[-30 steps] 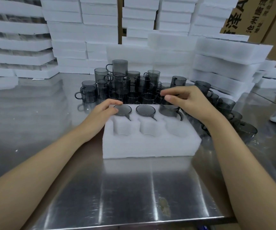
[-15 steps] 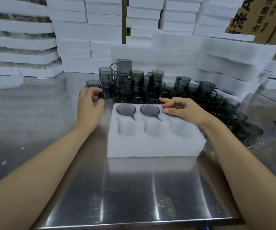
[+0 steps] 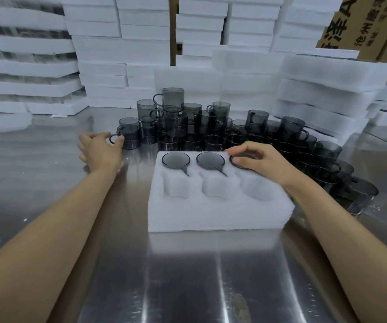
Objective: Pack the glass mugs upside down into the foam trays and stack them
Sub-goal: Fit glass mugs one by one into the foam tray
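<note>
Foam tray (image 3: 220, 213) is sitting on the steel table (image 3: 183, 276), long side facing the person, with 2 rows of 3 pockets. The back row is holding 3 smoky grey glass mugs, all bottom-up. The left mug (image 3: 176, 160) and middle mug (image 3: 210, 161) are each showing a round base, with the handle lying in a slot that points toward the front row. The right mug (image 3: 244, 156) is mostly hidden under fingers. The front row is showing bare white foam.

The right hand (image 3: 260, 159) is reaching over the tray's far right corner, index finger and thumb pinching the upturned base of the right mug, which is sitting down in its pocket.

The left hand (image 3: 99, 150) is working well apart from the right, out on the table to the left of the tray. Its fingers are curling round the handle of a loose mug (image 3: 130, 137) at the left edge of the mug cluster (image 3: 211, 127).

The cluster is crowding the table just behind the tray and curving round its right side, with some mugs stacked 2 high. Foam stacks (image 3: 118, 54) are rising behind it. Cardboard cartons (image 3: 362, 24) with printed characters are showing at upper right.
</note>
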`<state>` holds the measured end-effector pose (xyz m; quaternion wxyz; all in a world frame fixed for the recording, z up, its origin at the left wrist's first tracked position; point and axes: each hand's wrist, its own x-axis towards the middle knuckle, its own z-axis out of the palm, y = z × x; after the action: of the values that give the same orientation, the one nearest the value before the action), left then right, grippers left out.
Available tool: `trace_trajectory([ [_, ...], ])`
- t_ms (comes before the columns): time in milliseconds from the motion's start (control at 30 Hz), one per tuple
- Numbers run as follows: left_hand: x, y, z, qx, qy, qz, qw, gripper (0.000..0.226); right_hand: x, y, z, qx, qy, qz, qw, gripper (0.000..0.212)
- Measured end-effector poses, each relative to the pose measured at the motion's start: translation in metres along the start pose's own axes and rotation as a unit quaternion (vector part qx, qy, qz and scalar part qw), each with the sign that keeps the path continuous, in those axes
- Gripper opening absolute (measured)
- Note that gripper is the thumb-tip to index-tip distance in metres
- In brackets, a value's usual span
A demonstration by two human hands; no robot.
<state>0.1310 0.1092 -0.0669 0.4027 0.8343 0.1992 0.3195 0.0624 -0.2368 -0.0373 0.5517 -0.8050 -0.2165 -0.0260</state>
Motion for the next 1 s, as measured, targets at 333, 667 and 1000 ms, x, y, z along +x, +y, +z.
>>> trace_trajectory([
  [333, 0.005, -0.008, 0.005, -0.014, -0.007, -0.004, 1.000, 0.015, -0.005, -0.009, 0.000, -0.037, -0.015, -0.013, 0.999, 0.028],
  [667, -0.021, 0.001, -0.017, -0.165, 0.016, 0.040, 0.985, 0.016, -0.012, -0.019, 0.000, -0.190, 0.060, -0.042, 0.979, 0.011],
  [1000, -0.062, 0.077, -0.047, -0.429, -0.157, 0.131, 0.880, 0.010, -0.015, -0.071, 0.045, -0.128, 0.225, -0.253, 0.932, 0.021],
])
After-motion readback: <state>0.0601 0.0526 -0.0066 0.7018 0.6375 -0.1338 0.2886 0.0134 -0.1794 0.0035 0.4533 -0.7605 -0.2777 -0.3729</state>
